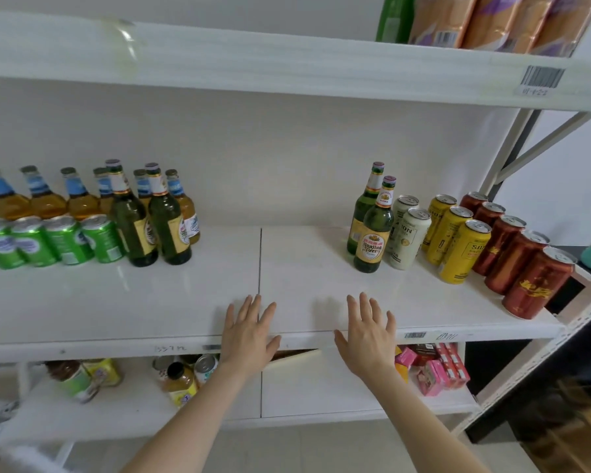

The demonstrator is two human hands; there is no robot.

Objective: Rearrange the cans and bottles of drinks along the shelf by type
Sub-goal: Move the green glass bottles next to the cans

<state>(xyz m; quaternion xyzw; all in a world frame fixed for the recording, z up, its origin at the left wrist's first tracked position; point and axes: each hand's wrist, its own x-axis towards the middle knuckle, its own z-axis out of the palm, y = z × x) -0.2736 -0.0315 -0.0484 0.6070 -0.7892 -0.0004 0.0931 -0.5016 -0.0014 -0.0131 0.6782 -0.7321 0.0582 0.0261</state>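
Hands, left hand (249,334) and right hand (367,336), fingers spread, palms down above shelf (185,302) edge.

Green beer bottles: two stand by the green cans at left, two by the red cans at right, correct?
No. In the head view the right pair of green bottles stands by the white cans; the red cans are further right, past the yellow cans. Rest holds.

Bright, even light; my right hand (367,336) casts a faint shadow. Shelf (151,302) edges bow; corners blur.
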